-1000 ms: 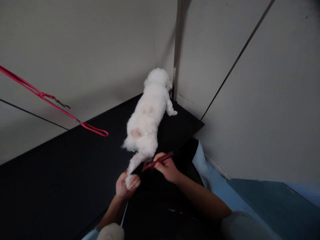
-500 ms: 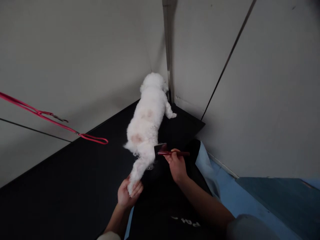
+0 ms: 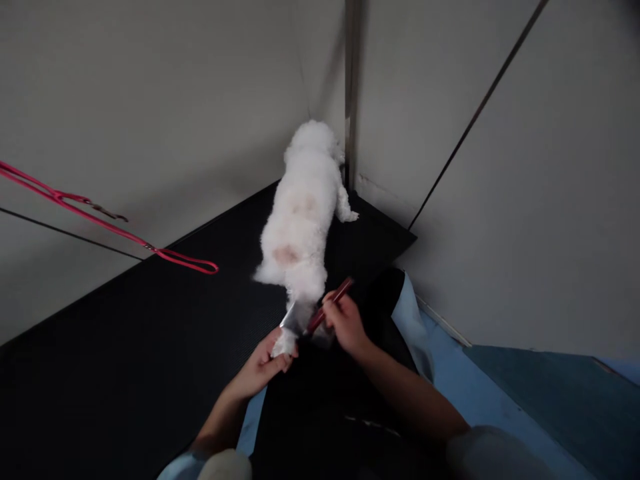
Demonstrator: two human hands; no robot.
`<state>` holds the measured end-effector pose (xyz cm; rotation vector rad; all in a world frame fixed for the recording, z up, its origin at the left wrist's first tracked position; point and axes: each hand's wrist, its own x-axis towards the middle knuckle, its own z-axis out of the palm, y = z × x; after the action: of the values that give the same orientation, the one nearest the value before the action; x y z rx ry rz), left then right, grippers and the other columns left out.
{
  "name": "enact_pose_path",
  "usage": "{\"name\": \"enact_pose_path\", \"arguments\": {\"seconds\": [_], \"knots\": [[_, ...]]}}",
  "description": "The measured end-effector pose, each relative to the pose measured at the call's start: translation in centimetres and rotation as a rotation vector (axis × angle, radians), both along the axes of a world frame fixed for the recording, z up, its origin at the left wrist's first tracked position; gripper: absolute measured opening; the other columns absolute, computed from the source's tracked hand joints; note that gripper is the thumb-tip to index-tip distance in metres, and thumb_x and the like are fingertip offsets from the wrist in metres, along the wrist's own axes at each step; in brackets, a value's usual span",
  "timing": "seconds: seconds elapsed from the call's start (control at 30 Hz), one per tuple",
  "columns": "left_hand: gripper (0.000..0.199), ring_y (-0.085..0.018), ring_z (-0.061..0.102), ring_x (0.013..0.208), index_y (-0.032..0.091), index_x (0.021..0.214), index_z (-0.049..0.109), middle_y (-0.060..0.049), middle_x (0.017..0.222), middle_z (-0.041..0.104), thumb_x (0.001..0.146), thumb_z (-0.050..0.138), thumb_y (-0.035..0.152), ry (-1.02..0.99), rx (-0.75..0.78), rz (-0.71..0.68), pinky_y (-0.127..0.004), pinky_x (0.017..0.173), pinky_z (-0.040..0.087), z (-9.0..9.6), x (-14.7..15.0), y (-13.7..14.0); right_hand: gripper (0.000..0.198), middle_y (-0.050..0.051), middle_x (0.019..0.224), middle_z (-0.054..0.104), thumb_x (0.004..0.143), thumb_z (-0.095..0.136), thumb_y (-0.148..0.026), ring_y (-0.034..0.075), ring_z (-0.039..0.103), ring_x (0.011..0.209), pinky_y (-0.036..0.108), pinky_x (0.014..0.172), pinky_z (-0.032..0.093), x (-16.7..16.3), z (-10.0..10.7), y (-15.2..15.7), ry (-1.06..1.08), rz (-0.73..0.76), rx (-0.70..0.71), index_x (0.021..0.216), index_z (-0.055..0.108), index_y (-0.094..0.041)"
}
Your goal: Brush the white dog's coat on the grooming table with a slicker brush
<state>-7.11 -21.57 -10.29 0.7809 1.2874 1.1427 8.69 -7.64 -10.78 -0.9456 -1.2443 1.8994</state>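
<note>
A white, curly-coated dog [image 3: 305, 200] is on a black tabletop, its back to me and its head toward the corner. Two pinkish patches show on its back. My left hand [image 3: 267, 360] is closed around the paw of a hind leg stretched toward me. In my right hand [image 3: 346, 323] is a slicker brush [image 3: 330, 307] with a dark red handle, gripped between thumb and fingers. The brush's flat head lies against the fur of that leg, just above my left hand; its pins are hidden.
A red leash loop [image 3: 185, 261] with a metal clip hangs over the black table [image 3: 125, 360] at the left. Grey walls [image 3: 475, 133] meet behind the dog, with a metal post [image 3: 351, 100] in the corner. Blue floor [image 3: 460, 380] shows at the lower right.
My right hand has brought the brush from beside the dog's thigh down and left onto the lower leg, turning the handle. My left hand has moved up slightly with the paw.
</note>
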Motion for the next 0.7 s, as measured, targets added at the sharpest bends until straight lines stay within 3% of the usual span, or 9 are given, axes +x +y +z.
{"name": "enact_pose_path", "arguments": {"seconds": [0.07, 0.2, 0.23, 0.3, 0.37, 0.47, 0.53, 0.6, 0.7], "knots": [[0.033, -0.008, 0.046, 0.052, 0.015, 0.098, 0.064, -0.003, 0.071, 0.061, 0.082, 0.067, 0.043, 0.063, 0.022, -0.029, -0.021, 0.051, 0.037, 0.3, 0.0, 0.2, 0.024, -0.007, 0.053, 0.044, 0.082, 0.055, -0.044, 0.01, 0.042, 0.047, 0.023, 0.048, 0.034, 0.2, 1.0, 0.0, -0.059, -0.124, 0.088, 0.083, 0.052, -0.02], [0.036, -0.009, 0.05, 0.05, 0.014, 0.087, 0.07, -0.003, 0.062, 0.061, 0.092, 0.051, 0.045, 0.237, 0.168, -0.151, -0.023, 0.052, 0.042, 0.5, 0.2, 0.3, 0.017, -0.004, 0.062, 0.053, 0.079, 0.058, -0.036, 0.011, 0.049, 0.057, 0.023, 0.054, 0.039, 0.6, 2.6, 1.4, -0.119, 0.095, 0.279, 0.075, 0.055, -0.019], [0.037, -0.011, 0.054, 0.053, 0.014, 0.089, 0.071, -0.004, 0.064, 0.062, 0.094, 0.049, 0.044, 0.305, 0.183, -0.146, -0.024, 0.056, 0.045, 0.2, 0.3, 0.6, 0.018, -0.004, 0.061, 0.052, 0.079, 0.057, -0.036, 0.011, 0.048, 0.056, 0.023, 0.054, 0.039, 0.8, 2.7, 2.3, -0.142, 0.058, 0.291, 0.074, 0.055, -0.019], [0.037, -0.014, 0.06, 0.064, 0.015, 0.1, 0.071, -0.006, 0.071, 0.066, 0.094, 0.047, 0.042, 0.432, 0.163, -0.069, -0.028, 0.065, 0.05, -1.1, 0.1, 1.9, 0.021, -0.005, 0.057, 0.048, 0.08, 0.054, -0.04, 0.011, 0.046, 0.054, 0.024, 0.052, 0.037, 1.4, 2.5, 4.6, -0.196, -0.162, 0.302, 0.075, 0.053, -0.02], [0.041, -0.018, 0.065, 0.078, 0.015, 0.113, 0.068, -0.009, 0.084, 0.069, 0.092, 0.05, 0.045, 0.506, 0.132, 0.022, -0.033, 0.075, 0.052, -3.1, -0.3, 4.9, 0.025, -0.006, 0.055, 0.045, 0.08, 0.054, -0.045, 0.012, 0.045, 0.052, 0.024, 0.053, 0.038, 2.5, 1.8, 6.7, -0.223, -0.327, 0.308, 0.077, 0.052, -0.02], [0.05, -0.028, 0.059, 0.112, 0.014, 0.115, 0.066, -0.016, 0.118, 0.065, 0.081, 0.061, 0.05, 0.6, 0.197, 0.106, -0.042, 0.095, 0.048, -5.9, -0.8, 12.6, 0.031, -0.005, 0.053, 0.047, 0.076, 0.058, -0.051, 0.012, 0.045, 0.051, 0.025, 0.052, 0.038, 4.5, -0.2, 7.4, -0.254, -0.299, 0.239, 0.075, 0.052, -0.02], [0.048, -0.031, 0.06, 0.107, 0.01, 0.103, 0.069, -0.016, 0.105, 0.069, 0.081, 0.059, 0.052, 0.6, 0.112, 0.058, -0.045, 0.095, 0.047, -7.1, -0.4, 18.1, 0.034, -0.005, 0.052, 0.047, 0.073, 0.061, -0.053, 0.012, 0.044, 0.049, 0.025, 0.051, 0.037, 5.7, -2.0, 6.1, -0.293, -0.258, 0.159, 0.072, 0.051, -0.02], [0.047, -0.032, 0.057, 0.112, 0.01, 0.103, 0.068, -0.016, 0.106, 0.069, 0.077, 0.065, 0.048, 0.614, 0.128, 0.049, -0.045, 0.102, 0.041, -7.7, 0.9, 22.0, 0.036, -0.006, 0.05, 0.045, 0.071, 0.061, -0.055, 0.012, 0.044, 0.049, 0.026, 0.051, 0.038, 6.9, -4.0, 4.2, -0.336, -0.257, 0.113, 0.07, 0.049, -0.021], [0.037, -0.036, 0.057, 0.109, 0.013, 0.092, 0.069, -0.014, 0.094, 0.07, 0.072, 0.07, 0.044, 0.539, 0.114, 0.114, -0.049, 0.1, 0.039, -8.3, 2.7, 23.4, 0.034, -0.005, 0.05, 0.043, 0.076, 0.056, -0.056, 0.015, 0.046, 0.049, 0.029, 0.053, 0.041, 8.5, -6.8, 1.8, -0.373, -0.252, 0.075, 0.072, 0.046, -0.024]]}}
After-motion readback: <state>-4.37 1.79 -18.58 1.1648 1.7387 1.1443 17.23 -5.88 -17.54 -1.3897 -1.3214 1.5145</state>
